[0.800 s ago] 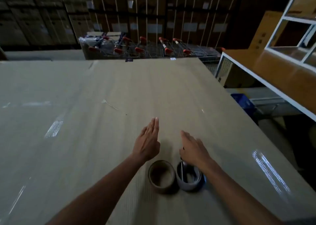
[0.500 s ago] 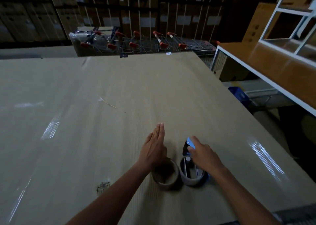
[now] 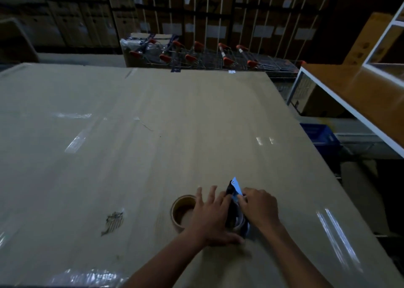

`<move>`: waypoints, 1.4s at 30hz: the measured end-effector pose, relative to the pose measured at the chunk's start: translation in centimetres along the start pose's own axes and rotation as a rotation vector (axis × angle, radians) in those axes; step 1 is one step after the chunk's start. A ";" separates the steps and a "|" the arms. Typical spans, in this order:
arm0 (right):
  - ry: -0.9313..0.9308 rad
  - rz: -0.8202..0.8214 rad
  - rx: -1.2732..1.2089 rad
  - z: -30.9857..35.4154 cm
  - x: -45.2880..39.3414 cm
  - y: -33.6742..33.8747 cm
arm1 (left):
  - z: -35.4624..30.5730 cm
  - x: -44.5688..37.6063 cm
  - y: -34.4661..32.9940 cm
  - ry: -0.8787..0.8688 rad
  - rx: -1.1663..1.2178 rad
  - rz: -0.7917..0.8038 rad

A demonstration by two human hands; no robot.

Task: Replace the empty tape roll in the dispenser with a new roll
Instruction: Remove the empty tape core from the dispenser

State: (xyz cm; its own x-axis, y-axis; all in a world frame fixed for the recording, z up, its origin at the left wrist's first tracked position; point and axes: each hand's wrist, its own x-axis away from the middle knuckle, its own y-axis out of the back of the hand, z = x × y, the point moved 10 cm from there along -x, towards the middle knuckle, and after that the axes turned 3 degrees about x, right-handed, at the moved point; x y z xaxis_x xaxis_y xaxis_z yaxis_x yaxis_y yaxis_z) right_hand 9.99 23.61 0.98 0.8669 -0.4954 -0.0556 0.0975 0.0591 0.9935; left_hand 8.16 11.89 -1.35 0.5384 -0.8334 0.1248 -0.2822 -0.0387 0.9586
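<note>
A blue and black tape dispenser stands on edge on the cardboard-covered table, near its front. My right hand grips the dispenser from the right, fingers curled round its blue plate. My left hand holds it from the left, fingers spread against its side and thumb near the base. A pale empty core shows dimly between both hands. A brown tape roll lies flat just left of my left hand, partly covered by it.
A torn dark patch marks the cardboard left of the roll. Shopping trolleys stand beyond the table's far edge. An orange-topped white-framed bench runs along the right, with a blue crate below.
The dispenser was lying flat; both hands have closed on it and tipped it up on edge. My left hand moved right, off the brown roll's top.
</note>
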 end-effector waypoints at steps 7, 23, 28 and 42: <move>0.056 -0.027 0.008 -2.5 -0.3 0.4 | -1.9 -1.3 -0.6 0.113 -0.037 -0.098; -0.232 -0.030 -0.417 -6.8 0.3 -0.1 | -3.1 -2.6 -0.2 0.086 0.130 -0.118; -0.258 -0.089 -0.489 -7.8 0.7 -0.2 | -2.7 -1.9 0.6 0.071 0.417 -0.203; -0.244 0.274 -1.401 -3.0 2.7 1.2 | -2.4 1.5 7.3 -0.144 0.733 -0.532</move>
State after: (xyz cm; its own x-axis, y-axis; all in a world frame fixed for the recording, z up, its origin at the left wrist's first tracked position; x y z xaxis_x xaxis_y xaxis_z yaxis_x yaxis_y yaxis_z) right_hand 13.90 24.91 1.76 0.8469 -0.4538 0.2771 0.4588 0.8871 0.0502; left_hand 8.78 11.68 6.46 0.6512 -0.6644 -0.3668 -0.4853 -0.7361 0.4719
